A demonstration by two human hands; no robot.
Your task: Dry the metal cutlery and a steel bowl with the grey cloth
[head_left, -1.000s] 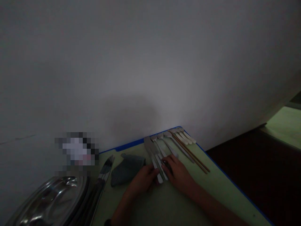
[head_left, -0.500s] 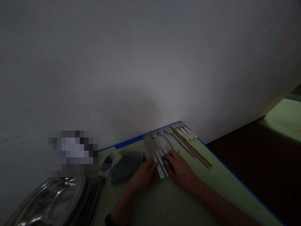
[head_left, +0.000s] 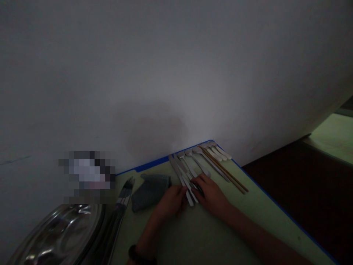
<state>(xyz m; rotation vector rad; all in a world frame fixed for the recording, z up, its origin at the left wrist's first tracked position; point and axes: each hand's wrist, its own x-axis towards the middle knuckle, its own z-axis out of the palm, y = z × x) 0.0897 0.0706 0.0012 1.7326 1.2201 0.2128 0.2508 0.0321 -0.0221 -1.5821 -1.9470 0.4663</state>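
Note:
Two metal table knives [head_left: 180, 176] lie side by side on the pale green table [head_left: 190, 235], blades toward the wall. My left hand [head_left: 173, 200] is at their left, with curled thumb and fingers closed at the handle of the nearer knife. From the right, my right hand [head_left: 209, 193] bends its fingers over the handle end of a spoon [head_left: 186, 162], its thumb close to the second knife. Its grip is partly hidden. A second spoon [head_left: 197, 162] lies just beyond those fingers. Left of my left hand rests a folded grey-green cloth [head_left: 150, 191].
Brown chopsticks [head_left: 224, 170], a long metal utensil [head_left: 216, 167] and several white-handled forks [head_left: 217, 151] lie farther right. At left are a shiny metal tray [head_left: 60, 235] and more cutlery [head_left: 124, 197]. A wall [head_left: 176, 73] borders the table's blue far edge.
Both hands stay about the knife handles with small finger movements. The blades now lie with a clearer gap between them. The view has shifted slightly.

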